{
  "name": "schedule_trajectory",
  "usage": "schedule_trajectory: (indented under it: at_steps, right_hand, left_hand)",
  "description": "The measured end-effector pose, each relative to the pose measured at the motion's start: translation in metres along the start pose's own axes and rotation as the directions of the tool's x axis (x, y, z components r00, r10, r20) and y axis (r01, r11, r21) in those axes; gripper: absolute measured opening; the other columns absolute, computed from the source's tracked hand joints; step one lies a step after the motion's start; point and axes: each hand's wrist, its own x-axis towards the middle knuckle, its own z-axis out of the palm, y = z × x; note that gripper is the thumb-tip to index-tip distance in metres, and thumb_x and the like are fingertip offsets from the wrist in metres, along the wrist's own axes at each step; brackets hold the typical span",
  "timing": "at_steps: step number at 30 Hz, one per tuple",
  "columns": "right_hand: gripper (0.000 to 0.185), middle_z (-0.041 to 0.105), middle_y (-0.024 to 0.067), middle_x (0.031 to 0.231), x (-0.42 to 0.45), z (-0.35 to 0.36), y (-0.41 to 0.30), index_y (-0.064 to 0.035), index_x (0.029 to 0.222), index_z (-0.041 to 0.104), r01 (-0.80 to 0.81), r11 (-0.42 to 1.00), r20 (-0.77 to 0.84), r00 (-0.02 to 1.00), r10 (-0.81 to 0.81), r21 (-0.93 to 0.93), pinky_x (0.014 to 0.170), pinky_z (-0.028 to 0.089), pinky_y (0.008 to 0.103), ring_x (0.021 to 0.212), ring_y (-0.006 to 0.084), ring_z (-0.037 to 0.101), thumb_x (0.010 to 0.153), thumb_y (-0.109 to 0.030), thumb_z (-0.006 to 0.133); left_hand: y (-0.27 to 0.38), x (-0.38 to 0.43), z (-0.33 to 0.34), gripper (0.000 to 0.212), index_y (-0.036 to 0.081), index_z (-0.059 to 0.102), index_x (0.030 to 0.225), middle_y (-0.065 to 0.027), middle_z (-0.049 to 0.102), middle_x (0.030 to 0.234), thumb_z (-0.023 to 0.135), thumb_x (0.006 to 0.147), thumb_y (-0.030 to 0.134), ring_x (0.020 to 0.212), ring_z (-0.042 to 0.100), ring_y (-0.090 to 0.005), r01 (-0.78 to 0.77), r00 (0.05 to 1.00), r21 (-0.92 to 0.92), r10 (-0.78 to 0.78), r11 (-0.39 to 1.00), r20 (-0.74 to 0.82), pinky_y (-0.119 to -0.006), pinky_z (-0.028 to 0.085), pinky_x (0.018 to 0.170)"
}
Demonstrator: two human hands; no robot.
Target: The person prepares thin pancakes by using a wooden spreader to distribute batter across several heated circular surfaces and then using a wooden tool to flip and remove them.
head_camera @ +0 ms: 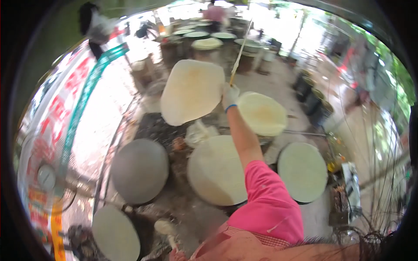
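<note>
My right hand (pixel 230 95), in a white glove with a blue cuff, reaches out ahead. Its fingers meet the right edge of a large thin flatbread (pixel 193 89), pale with a tan middle, which seems to be lifted. From the same hand a thin stick (pixel 241 52) rises. Below the arm is a round griddle (pixel 214 169) with a pale layer on it, partly in shadow. At the bottom edge my left hand (pixel 178 255) grips a ladle-like tool (pixel 166 228) with a batter-coloured head; that hand is partly cut off.
A bare-looking grey griddle (pixel 140 171) stands left of centre. Pale-covered griddles lie at the lower left (pixel 116 233), the right (pixel 302 172) and farther ahead (pixel 263 114). Crumpled plastic (pixel 200 132) sits between them. Dark containers (pixel 313 101) line the right. Another person (pixel 214 14) is far off.
</note>
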Motion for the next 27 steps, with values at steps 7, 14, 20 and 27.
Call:
schedule_trajectory:
  at_steps: [7,14,20,27]
  right_hand:
    - [0.013,0.047,-0.0036,0.058,0.028,-0.299,-0.060,-0.0124,0.085,0.060,-0.222,0.975,-0.469,0.858,0.209,0.028,0.037,0.031,0.0285,0.043,0.0091,0.040,0.078,-0.023,0.062]
    - [0.030,0.067,0.0224,0.081,0.038,-0.478,0.006,0.0046,0.091,0.066,-0.540,0.670,-0.813,0.557,-0.169,-0.510,0.063,0.048,0.0456,0.074,0.0367,0.066,0.079,-0.022,0.057]
    - [0.032,0.065,0.0235,0.101,0.066,-0.439,-0.019,0.0026,0.098,0.066,-0.696,0.158,-0.705,0.709,0.003,-0.700,0.073,0.050,0.0427,0.091,0.0366,0.064,0.085,-0.024,0.054]
    - [0.030,0.063,0.0225,0.105,-0.011,-0.213,-0.043,0.0028,0.101,0.065,0.164,0.620,0.177,0.983,-0.041,-0.767,0.076,0.049,0.0395,0.092,0.0338,0.061,0.086,-0.021,0.055]
  left_hand:
    - [-0.068,0.069,0.046,0.008,0.013,0.045,0.104,-0.0001,0.038,0.061,0.045,0.097,0.017,0.041,0.033,-0.0094,-0.065,0.997,0.127,0.070,0.990,-0.037,-0.021,0.026,0.033]
    - [-0.106,0.108,0.075,0.015,0.015,0.043,0.110,-0.0007,0.039,0.062,0.047,0.096,0.015,0.042,0.033,-0.0094,-0.151,0.988,0.185,0.154,0.971,-0.002,-0.021,0.026,0.033]
    - [-0.125,0.103,0.071,0.022,0.018,0.042,0.115,-0.0012,0.040,0.063,0.048,0.095,0.014,0.043,0.034,-0.0093,-0.319,0.946,0.117,0.309,0.940,0.099,-0.020,0.027,0.033]
    - [-0.233,0.014,-0.026,0.030,0.020,0.040,0.121,-0.0017,0.042,0.065,0.050,0.093,0.013,0.043,0.035,-0.0092,-0.666,0.666,-0.138,0.668,0.733,0.332,-0.020,0.027,0.033]
